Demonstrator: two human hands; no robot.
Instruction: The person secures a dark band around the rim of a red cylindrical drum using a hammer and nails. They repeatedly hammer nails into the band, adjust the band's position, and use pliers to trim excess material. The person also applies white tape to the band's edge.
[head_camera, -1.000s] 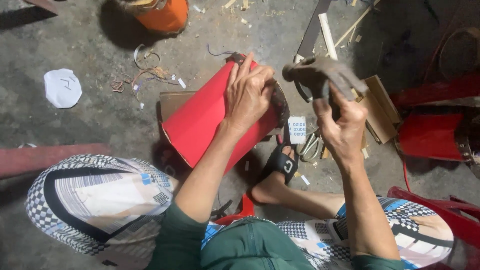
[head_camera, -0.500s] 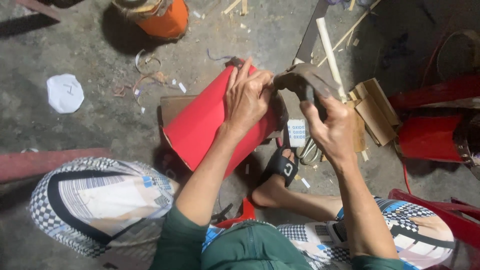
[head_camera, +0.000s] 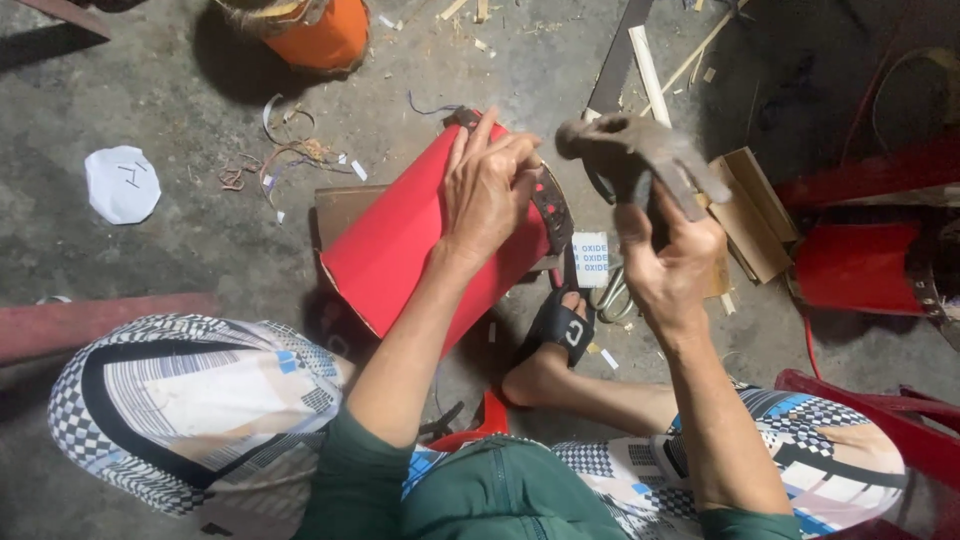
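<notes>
My left hand (head_camera: 490, 190) presses flat on a red cylinder-shaped drum body (head_camera: 400, 240) lying on the ground, its fingers near a dark studded band (head_camera: 553, 205) at the rim. My right hand (head_camera: 665, 255) grips the handle of a brown hammer (head_camera: 640, 145), raised just right of that rim, head pointing left. A flat piece of brown board (head_camera: 340, 205) lies under the red body.
An orange drum (head_camera: 320, 30) stands at the top. A white paper disc (head_camera: 122, 183) lies left. Wooden sticks and scraps (head_camera: 650, 60), small wooden boxes (head_camera: 750, 210) and red drum shells (head_camera: 855, 265) sit right. My sandalled foot (head_camera: 560, 335) rests below the red body. A red plank (head_camera: 100, 322) lies left.
The hammer came down to the rim of the red body half a second ago and is now raised again. My left hand stayed on the red body.
</notes>
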